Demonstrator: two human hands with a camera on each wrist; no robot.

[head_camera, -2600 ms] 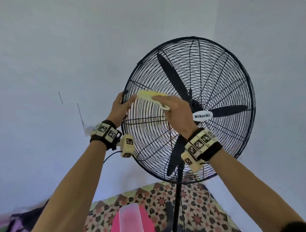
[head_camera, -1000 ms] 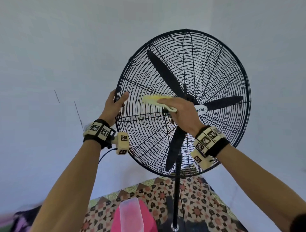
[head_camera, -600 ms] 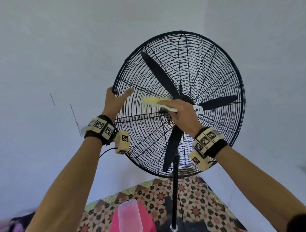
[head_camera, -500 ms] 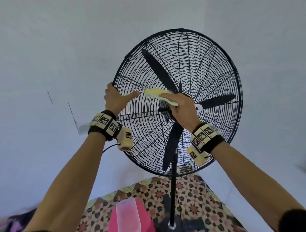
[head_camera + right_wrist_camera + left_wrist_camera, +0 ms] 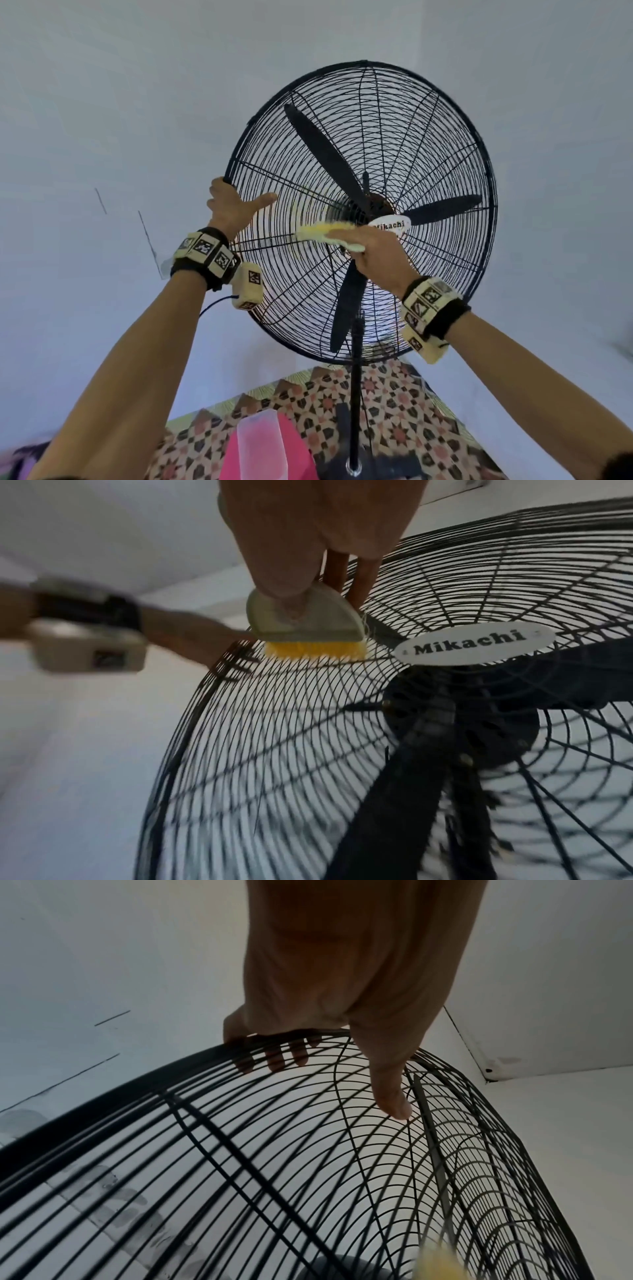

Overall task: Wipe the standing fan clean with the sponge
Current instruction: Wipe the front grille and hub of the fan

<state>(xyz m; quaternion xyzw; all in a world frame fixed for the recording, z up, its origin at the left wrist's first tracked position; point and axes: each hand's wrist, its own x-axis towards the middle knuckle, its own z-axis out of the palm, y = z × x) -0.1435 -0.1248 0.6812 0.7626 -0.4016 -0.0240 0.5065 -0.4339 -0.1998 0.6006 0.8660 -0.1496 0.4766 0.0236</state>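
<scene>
The black standing fan's grille (image 5: 411,137) faces me, with a white "Mikachi" badge (image 5: 390,224) at its hub. My left hand (image 5: 233,209) grips the grille's left rim (image 5: 120,1093): the fingers curl over it and the thumb (image 5: 390,1096) lies on the wires. My right hand (image 5: 380,257) holds the cleaning tool, a pale-backed brush with yellow bristles (image 5: 325,231). Its bristles press on the wires just left of the badge (image 5: 472,643). In the right wrist view the thumb pinches the brush (image 5: 304,626) from behind.
The fan's black pole (image 5: 356,394) runs down to a patterned floor mat (image 5: 411,411). A pink object with a translucent container (image 5: 262,445) sits below, between my arms. Pale walls stand close behind the fan. A dark cable (image 5: 212,305) hangs by my left wrist.
My left hand slid up the rim and took a fresh hold. My right hand drew the brush down across the wires, to just left of the badge.
</scene>
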